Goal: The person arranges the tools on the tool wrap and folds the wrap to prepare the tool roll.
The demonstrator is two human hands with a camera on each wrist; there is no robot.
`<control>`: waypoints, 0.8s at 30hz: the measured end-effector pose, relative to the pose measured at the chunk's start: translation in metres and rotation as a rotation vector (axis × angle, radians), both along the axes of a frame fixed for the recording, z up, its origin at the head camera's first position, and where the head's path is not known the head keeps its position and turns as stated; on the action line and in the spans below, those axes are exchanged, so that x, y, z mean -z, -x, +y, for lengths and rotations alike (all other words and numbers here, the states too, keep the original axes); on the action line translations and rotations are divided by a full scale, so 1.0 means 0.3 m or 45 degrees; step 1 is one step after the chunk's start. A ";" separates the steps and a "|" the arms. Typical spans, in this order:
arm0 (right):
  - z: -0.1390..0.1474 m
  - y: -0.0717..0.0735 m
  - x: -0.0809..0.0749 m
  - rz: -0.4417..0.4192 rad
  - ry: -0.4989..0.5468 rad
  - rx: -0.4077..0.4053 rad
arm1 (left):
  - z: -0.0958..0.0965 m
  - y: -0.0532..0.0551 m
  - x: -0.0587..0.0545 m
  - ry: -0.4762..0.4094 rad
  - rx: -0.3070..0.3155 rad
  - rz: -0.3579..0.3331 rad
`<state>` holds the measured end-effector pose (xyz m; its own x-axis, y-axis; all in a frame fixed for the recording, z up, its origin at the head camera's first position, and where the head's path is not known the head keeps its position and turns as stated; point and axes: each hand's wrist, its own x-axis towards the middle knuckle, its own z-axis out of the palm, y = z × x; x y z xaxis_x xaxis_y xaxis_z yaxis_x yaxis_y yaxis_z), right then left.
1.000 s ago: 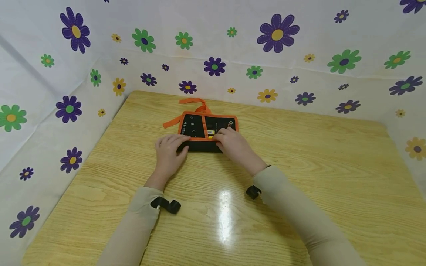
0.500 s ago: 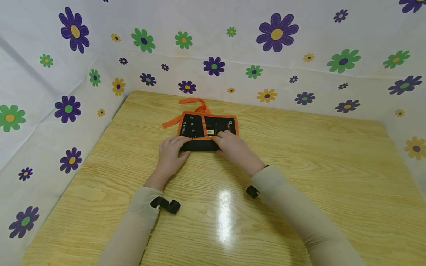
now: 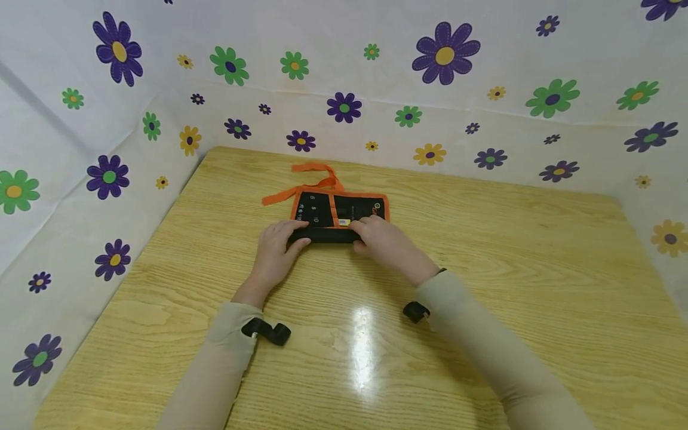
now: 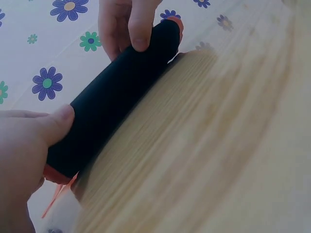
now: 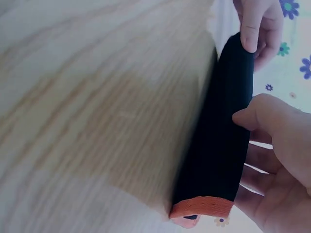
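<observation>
A black tool roll [image 3: 325, 235] with orange edging lies toward the back of the table, its near part rolled into a thick cylinder. Beyond the cylinder, a flat part shows printed numbers and a small yellow and white label [image 3: 344, 222]. My left hand [image 3: 275, 251] grips the left end of the cylinder, thumb on the near side and fingers over the top. At the right end my right hand [image 3: 388, 243] holds it likewise. In the left wrist view the left thumb [image 4: 62, 121] presses on the black cloth. The right thumb [image 5: 250, 115] does so in the right wrist view.
Orange tie straps [image 3: 317, 176] trail from the roll's far edge on the wooden table [image 3: 516, 263]. White cloth with printed flowers [image 3: 387, 83] stands behind and to both sides. Black wrist bands [image 3: 266, 330] hang at the sleeves.
The far edge of the flat part has come slightly nearer, and less of its printed face shows beyond the cylinder. Both hands stay at its ends, with small shifts.
</observation>
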<state>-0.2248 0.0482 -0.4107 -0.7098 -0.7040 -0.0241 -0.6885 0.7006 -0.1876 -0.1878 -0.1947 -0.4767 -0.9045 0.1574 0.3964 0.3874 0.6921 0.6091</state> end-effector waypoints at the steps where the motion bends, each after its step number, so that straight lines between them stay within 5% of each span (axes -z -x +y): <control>1: 0.006 0.001 -0.002 -0.027 0.016 0.001 | 0.001 -0.001 -0.002 -0.032 0.010 0.007; 8: 0.036 0.006 -0.021 -0.260 0.110 0.032 | 0.006 0.004 -0.011 -0.132 0.054 0.040; 12: 0.032 0.019 -0.026 -0.362 0.129 0.057 | 0.017 0.015 -0.019 -0.118 0.023 -0.019; 17: 0.027 0.045 -0.016 -0.430 0.157 0.102 | 0.043 0.038 -0.047 0.025 -0.094 -0.051; 24: 0.031 0.076 0.001 -0.391 0.194 0.131 | 0.085 0.072 -0.105 0.257 -0.209 0.134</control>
<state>-0.2475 0.0576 -0.4110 -0.7531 -0.6411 -0.1474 -0.5112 0.7114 -0.4823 -0.2093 -0.1692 -0.4451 -0.8800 0.0974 0.4649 0.3138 0.8539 0.4152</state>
